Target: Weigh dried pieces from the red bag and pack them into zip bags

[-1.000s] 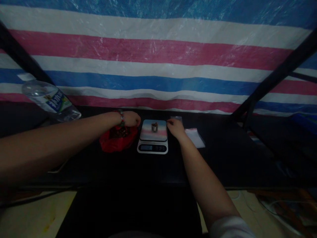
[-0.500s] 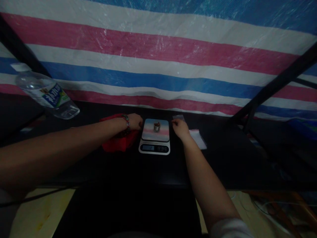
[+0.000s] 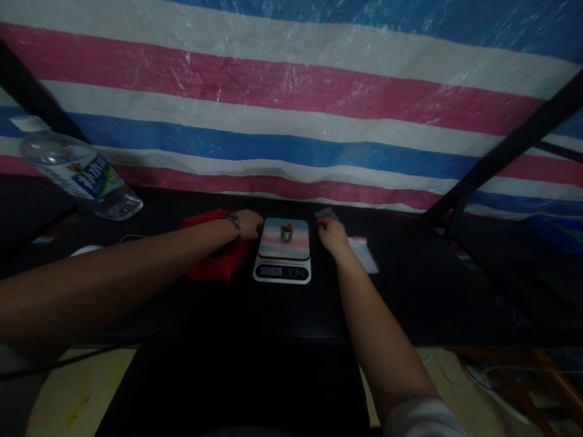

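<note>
Scale [image 3: 285, 254], between left hand [image 3: 249, 224] and right hand [image 3: 333, 235], cup [image 3: 286, 235] on top

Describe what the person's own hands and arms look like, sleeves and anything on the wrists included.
The left hand and right hand are gloveless. The left wrist wears a dark, multicoloured bracelet, seemingly beaded; the right wrist is bare. A pale greyish sleeve ends near the right elbow.

A beaded bracelet [image 3: 237, 224], pale sleeves [image 3: 423, 419] and dark legwear [image 3: 232, 388] show.
</note>
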`<state>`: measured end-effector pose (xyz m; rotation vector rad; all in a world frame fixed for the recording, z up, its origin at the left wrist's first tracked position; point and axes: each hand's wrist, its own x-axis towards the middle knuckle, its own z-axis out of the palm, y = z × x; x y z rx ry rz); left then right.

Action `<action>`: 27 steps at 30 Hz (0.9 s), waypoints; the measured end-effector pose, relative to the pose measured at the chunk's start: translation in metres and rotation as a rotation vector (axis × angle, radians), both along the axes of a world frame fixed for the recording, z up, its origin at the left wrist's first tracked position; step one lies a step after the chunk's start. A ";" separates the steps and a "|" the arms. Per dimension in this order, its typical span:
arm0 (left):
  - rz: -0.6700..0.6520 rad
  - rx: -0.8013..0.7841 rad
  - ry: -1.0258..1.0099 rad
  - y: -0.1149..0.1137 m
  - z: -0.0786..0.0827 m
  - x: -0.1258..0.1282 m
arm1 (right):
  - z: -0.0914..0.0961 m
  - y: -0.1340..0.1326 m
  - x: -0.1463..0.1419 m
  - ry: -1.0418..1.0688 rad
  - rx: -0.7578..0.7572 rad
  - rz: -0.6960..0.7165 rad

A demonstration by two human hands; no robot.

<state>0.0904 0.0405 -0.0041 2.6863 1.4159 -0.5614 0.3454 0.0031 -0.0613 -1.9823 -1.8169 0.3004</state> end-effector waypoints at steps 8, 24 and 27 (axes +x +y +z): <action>0.026 0.020 -0.012 -0.003 0.011 -0.002 | 0.000 0.001 0.002 -0.027 -0.019 -0.007; 0.213 -0.104 -0.044 -0.051 0.048 -0.072 | -0.003 0.016 -0.027 0.591 0.062 0.284; 0.218 -0.078 -0.032 -0.053 0.042 -0.080 | 0.003 0.025 -0.030 0.617 -0.041 0.388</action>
